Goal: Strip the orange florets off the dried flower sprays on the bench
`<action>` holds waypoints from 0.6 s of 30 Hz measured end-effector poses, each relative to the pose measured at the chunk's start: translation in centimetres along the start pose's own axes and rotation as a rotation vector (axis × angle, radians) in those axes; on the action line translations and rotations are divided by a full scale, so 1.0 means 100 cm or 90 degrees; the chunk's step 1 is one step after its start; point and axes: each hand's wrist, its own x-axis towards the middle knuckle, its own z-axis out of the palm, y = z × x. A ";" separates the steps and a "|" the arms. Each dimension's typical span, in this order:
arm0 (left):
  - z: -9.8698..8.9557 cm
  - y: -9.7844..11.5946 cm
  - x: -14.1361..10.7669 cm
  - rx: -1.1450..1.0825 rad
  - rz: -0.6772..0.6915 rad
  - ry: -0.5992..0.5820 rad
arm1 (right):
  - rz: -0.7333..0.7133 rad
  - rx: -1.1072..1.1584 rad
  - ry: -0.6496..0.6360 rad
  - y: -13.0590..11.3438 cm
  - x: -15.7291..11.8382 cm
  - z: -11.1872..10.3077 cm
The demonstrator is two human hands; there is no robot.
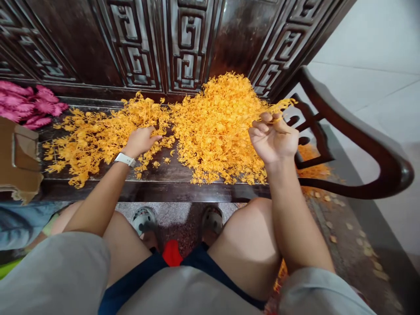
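A large heap of small orange-yellow dried flower sprigs point(210, 131) covers the dark wooden bench seat point(170, 173). My left hand point(141, 141) rests palm-down at the heap's front edge, its fingers curled into the sprigs; whether it grips any is hidden. My right hand point(274, 138) is raised above the heap's right side, with a long orange sprig point(278, 109) pinched between its fingers and thumb. A white smartwatch point(125, 159) sits on my left wrist.
A carved dark wood back panel point(187, 48) rises behind the heap, and a curved wooden armrest point(361, 135) stands at right. Pink dried flowers point(28, 105) and a brown cardboard piece point(18, 159) lie at left. A denim-clad leg point(26, 223) shows at lower left. Orange bits lie on the floor point(348, 227).
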 end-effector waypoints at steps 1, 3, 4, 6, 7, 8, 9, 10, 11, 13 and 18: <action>-0.002 -0.004 0.001 -0.001 -0.025 0.017 | 0.002 -0.005 0.002 0.000 0.000 0.000; -0.007 -0.015 0.004 -0.010 -0.076 0.055 | 0.009 -0.009 0.008 0.000 0.000 0.001; -0.009 -0.020 0.005 -0.023 -0.096 0.068 | 0.013 -0.008 0.011 0.000 -0.001 0.001; -0.013 -0.030 0.007 -0.066 -0.116 0.086 | 0.017 -0.001 0.012 0.000 0.000 0.002; -0.015 -0.033 0.008 -0.097 -0.116 0.094 | 0.016 0.004 0.007 0.000 0.000 0.002; -0.016 -0.034 0.009 -0.137 -0.113 0.100 | 0.015 0.009 0.000 0.000 0.000 0.002; -0.018 -0.034 0.009 -0.185 -0.108 0.105 | 0.012 0.015 -0.006 0.000 0.000 0.002; -0.019 -0.032 0.010 -0.237 -0.102 0.109 | 0.010 0.023 -0.010 0.000 0.001 0.002; -0.020 -0.029 0.010 -0.292 -0.093 0.113 | 0.008 0.031 -0.011 -0.001 0.001 0.003; -0.021 -0.022 0.009 -0.392 -0.082 0.117 | 0.010 0.037 -0.002 -0.001 0.000 0.004; -0.021 -0.013 0.008 -0.493 -0.071 0.095 | 0.020 0.020 -0.003 -0.002 -0.002 0.007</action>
